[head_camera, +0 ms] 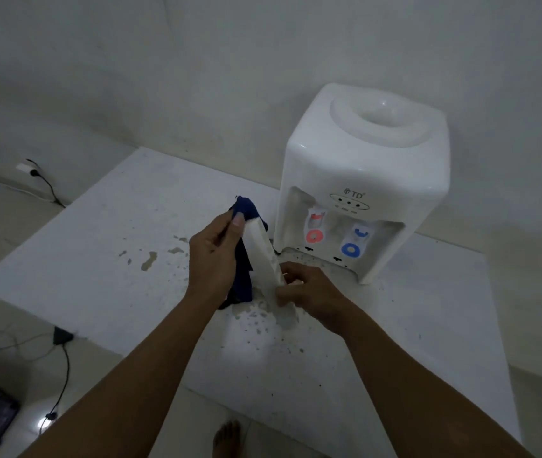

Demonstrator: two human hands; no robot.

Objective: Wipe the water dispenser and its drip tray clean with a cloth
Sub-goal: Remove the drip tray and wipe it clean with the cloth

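Water dispenser (362,180) stands at the back right of the table (98,259), close to the wall (197,77); little room behind it. Its tap recess is blocked by 2 taps, red (314,229) and blue (353,244). Directly in front, both hands crowd the approach: left hand (213,256) w/ a dark blue cloth (245,233), right hand (309,292) gripping the white drip tray (264,256), held tilted above the table. Wet patches (149,261) dot the middle, maybe slippery. Left half of the table is open for passage. Dispenser top is unobstructed.
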